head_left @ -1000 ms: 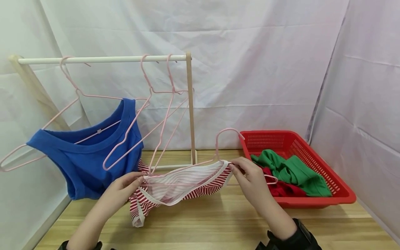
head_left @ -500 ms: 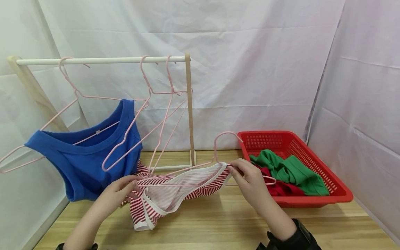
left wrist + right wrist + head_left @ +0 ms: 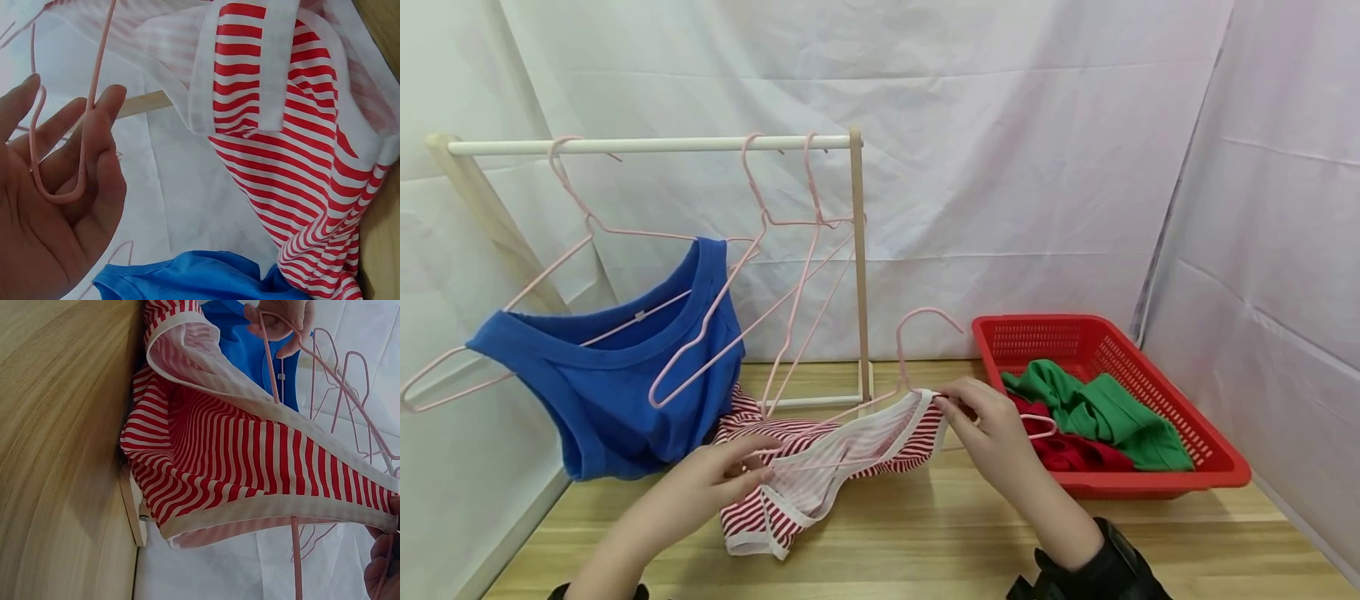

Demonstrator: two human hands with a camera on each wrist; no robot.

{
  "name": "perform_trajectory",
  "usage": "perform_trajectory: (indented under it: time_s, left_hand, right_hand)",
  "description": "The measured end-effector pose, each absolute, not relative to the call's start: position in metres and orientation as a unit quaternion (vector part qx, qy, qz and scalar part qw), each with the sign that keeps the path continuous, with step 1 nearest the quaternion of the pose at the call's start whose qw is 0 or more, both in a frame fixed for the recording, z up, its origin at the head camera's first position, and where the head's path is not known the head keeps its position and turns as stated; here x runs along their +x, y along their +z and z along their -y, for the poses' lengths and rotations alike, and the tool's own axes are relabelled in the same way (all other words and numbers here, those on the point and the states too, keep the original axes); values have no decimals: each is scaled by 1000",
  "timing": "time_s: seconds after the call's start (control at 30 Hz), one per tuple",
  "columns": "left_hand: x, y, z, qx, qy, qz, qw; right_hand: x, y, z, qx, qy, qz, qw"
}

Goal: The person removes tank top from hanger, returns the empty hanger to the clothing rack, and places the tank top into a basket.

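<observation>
A red-and-white striped top (image 3: 823,479) with white trim hangs low over the table, partly on a pink hanger (image 3: 900,354). My right hand (image 3: 988,425) pinches one shoulder strap of the top together with the hanger's shoulder. In the left wrist view, the rounded free end of the hanger (image 3: 100,56) lies within my left hand (image 3: 75,181), its fingers curled about the wire. The top's other strap (image 3: 244,69) hangs off the hanger, beside that hand. Its lower part reaches behind toward the blue top and is partly hidden.
A rack with a white rail (image 3: 662,145) stands left, bearing a blue sleeveless top (image 3: 625,375) on a hanger and two bare pink hangers (image 3: 793,308). At right, a red basket (image 3: 1213,450) holds green cloth (image 3: 1112,408) and red cloth (image 3: 1082,454).
My left hand has left the top's strap, taken the hanger's end and shifted right. The loosened strap has dropped. My right hand and the hanger's hook have moved slightly left.
</observation>
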State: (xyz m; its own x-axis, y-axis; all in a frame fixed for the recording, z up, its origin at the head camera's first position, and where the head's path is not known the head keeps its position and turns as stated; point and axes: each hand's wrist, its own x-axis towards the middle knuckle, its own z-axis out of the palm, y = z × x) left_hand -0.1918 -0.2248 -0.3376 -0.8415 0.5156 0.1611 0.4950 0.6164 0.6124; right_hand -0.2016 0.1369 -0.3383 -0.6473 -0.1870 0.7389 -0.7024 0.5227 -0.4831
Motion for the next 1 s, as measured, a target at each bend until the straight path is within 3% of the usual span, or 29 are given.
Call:
perform_trajectory:
  time_s: [0.37,0.73,1.0]
  left_hand:
    - [-184,-334,211,324,251,-910,-66]
    - [-180,-334,211,351,214,-869,-276]
    - [-173,-330,227,335,215,-865,-306]
  right_hand:
    - [-197,-339,-132,278,406,824,282]
    - [-197,-337,-134,263,380,836,294]
    - [-198,-338,-140,263,341,850,302]
